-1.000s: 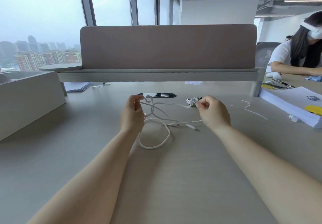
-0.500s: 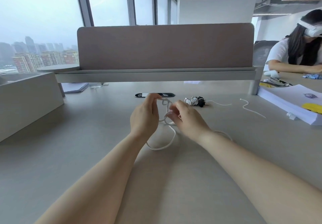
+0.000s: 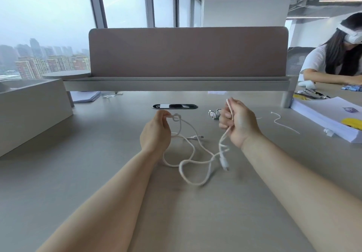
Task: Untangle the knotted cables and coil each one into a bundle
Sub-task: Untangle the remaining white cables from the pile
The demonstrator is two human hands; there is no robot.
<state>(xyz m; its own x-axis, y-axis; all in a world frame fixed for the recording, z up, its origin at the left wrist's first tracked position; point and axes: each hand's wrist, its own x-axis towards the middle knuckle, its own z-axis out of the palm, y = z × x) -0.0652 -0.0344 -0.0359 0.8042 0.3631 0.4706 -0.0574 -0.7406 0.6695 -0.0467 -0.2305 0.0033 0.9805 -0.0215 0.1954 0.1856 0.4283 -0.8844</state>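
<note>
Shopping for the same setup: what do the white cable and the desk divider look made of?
White cable: likely a soft plastic or rubber sheath, matte, since it falls in loose curves. Desk divider: probably felt or fabric over a stiff panel; its brownish face is even and shows no shine.

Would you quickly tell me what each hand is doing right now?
Left hand: pinches the knot in the white cable.
Right hand: grips a strand of white cable, whose end dangles below.
</note>
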